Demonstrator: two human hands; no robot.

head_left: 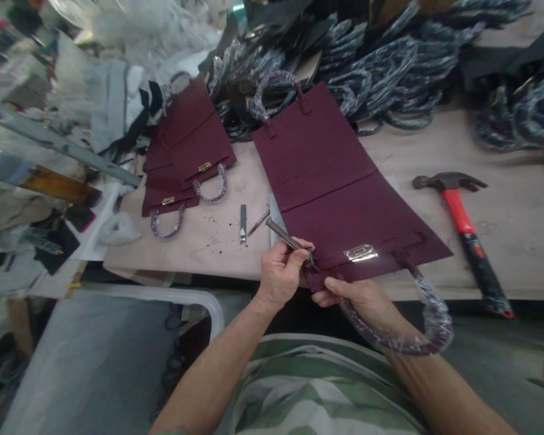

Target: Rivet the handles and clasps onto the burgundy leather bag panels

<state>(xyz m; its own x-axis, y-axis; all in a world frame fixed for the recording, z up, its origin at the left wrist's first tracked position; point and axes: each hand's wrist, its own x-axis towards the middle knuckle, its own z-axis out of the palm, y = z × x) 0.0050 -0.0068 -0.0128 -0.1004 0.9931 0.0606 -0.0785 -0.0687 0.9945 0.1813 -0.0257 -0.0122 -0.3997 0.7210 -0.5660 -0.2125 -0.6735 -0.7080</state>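
- Head view: a big dark red bag piece (pixel 340 181) lies flat and smooth on the brown table (pixel 503 157). Its near edge hangs over the table's front edge, close to the person.
- The left hand (pixel 281 275) is curled tight around a thin metal tool (pixel 286 237). The tool's tip touches the bag piece's near edge.
- The right hand (pixel 360 296) pinches that same edge from below, thumb on top.
- A shiny silver clasp (pixel 361 253) sits just above the right hand.
- A round handle (pixel 428 314) wrapped in crinkly clear plastic loops down off the edge.
- A hammer (pixel 465 226) with a red and black grip lies to the right, well apart.
- Smaller red bag pieces (pixel 188 157) are stacked to the left.
- Small metal tools (pixel 243 222) lie between the stacks.
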